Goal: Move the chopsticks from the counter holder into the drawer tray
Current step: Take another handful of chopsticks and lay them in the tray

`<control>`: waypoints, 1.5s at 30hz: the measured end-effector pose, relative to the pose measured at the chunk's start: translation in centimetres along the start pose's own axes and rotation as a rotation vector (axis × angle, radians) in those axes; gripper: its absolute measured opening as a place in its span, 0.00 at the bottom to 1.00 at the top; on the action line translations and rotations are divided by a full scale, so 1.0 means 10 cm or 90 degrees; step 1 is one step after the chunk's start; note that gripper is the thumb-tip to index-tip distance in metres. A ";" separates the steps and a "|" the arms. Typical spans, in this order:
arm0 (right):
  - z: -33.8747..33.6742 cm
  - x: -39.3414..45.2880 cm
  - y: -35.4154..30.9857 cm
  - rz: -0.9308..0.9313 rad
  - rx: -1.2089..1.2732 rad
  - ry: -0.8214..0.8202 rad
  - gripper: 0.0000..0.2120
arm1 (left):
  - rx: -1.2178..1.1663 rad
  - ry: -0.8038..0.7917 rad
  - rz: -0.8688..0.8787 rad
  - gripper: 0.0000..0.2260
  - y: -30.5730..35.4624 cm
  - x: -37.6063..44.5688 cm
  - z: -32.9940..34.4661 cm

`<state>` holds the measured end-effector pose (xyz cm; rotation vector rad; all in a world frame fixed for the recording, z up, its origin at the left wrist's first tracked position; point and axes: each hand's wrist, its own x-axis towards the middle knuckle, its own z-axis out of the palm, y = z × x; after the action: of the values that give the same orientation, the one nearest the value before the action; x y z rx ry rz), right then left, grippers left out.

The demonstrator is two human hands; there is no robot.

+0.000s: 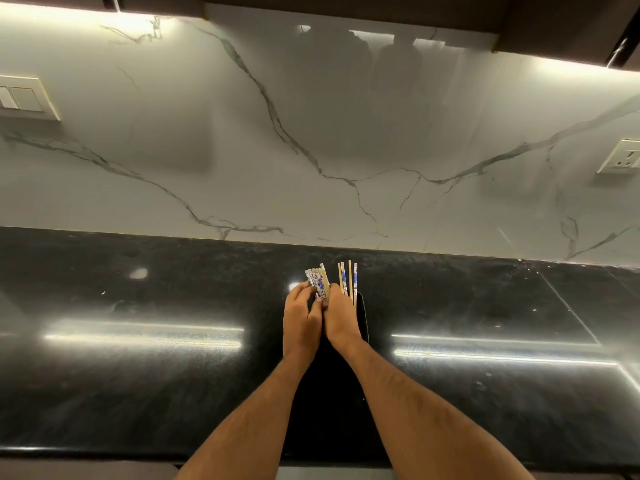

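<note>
Chopsticks (318, 284) with blue-and-white patterned ends are sitting bunched in the left hand (302, 318), whose grip is curling around the lower part of the bundle so that the decorated ends are fanning upward, toward the marble backsplash (311, 133). A second, smaller group of loose chopsticks (348, 282) is standing just to the right of that bundle, rising out of the dark holder (362, 317), which is blending into the black counter (138, 375) and is hard to outline. The right hand (343, 323) is lying against the left one, its fingers reaching in between the two groups; whether its grip is closing on any stick I cannot tell, since the fingertips are hidden behind the bundle.

The step in hand appears to be gathering the sticks out of the holder. To do it well, the left grip should be keeping the bundle snug and roughly parallel (loose sticks slide past each other easily), while the right hand is feeding the remaining sticks over from the holder and lifting them straight up along their length so they are not catching on the holder's rim. Squaring the ends before carrying would be helping them drop cleanly into a tray slot.

Neither drawer nor tray is showing in this view; both presumably lie below the counter's front edge, nearer the person than the holder.
</note>
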<state>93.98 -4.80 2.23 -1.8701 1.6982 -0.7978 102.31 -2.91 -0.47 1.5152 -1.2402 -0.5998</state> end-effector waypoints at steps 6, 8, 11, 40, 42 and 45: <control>-0.06 0.02 0.00 0.048 0.042 -0.016 0.06 | -0.018 0.023 0.003 0.11 0.06 -0.06 -0.02; -0.09 0.02 0.00 0.061 0.071 -0.006 0.05 | -0.023 0.016 0.009 0.12 0.09 -0.08 -0.03; -0.18 0.01 -0.05 0.080 0.133 0.031 0.04 | -0.060 -0.008 0.007 0.11 0.17 -0.12 -0.04; -1.68 -0.79 -0.31 0.191 0.422 0.025 0.02 | -0.262 -0.342 -0.179 0.14 1.27 -1.00 -0.32; -1.71 -0.82 -0.32 0.201 0.424 0.031 0.01 | -0.268 -0.335 -0.188 0.14 1.28 -1.06 -0.35; -1.77 -0.85 -0.34 0.216 0.427 0.054 0.01 | -0.265 -0.322 -0.214 0.14 1.29 -1.12 -0.38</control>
<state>83.43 4.50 16.36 -1.0791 1.4818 -1.1328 96.62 9.82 10.13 1.2565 -1.1315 -1.4390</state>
